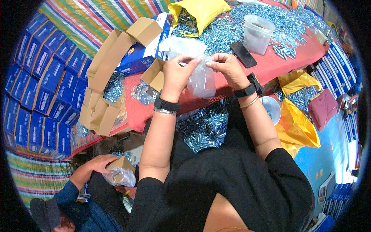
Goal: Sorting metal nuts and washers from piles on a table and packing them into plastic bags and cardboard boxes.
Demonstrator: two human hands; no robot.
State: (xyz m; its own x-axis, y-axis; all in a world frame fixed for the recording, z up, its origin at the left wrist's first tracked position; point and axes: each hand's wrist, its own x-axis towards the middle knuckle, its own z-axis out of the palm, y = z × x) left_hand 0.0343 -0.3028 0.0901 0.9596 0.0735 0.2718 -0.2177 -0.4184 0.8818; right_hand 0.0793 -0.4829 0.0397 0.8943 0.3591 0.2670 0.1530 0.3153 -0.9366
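A clear plastic bag [204, 84] hangs between my hands above the table's near edge. My left hand [178, 74] is closed in a pinch at its upper left edge. Opposite it, thumb and fingertips of my right hand [228, 69] are pinched together at the bag's upper right edge. More clear plastic bags [184, 45] lie just beyond my left fingers. Beside my left wrist stand an open cardboard box [154, 75] and a heap of washers [143, 93]. A black phone [243, 55] lies past my right hand. Below the table edge, many metal bolts [203, 127] fill a container at my lap.
Loose metal fasteners [220, 36] cover the red cloth [140, 115], around a translucent tub [258, 34] and yellow sack [203, 13]. Open cartons [108, 58] and stacked blue boxes [48, 85] stand left. A co-worker's hand [94, 168] holds a plastic-wrapped box at lower left.
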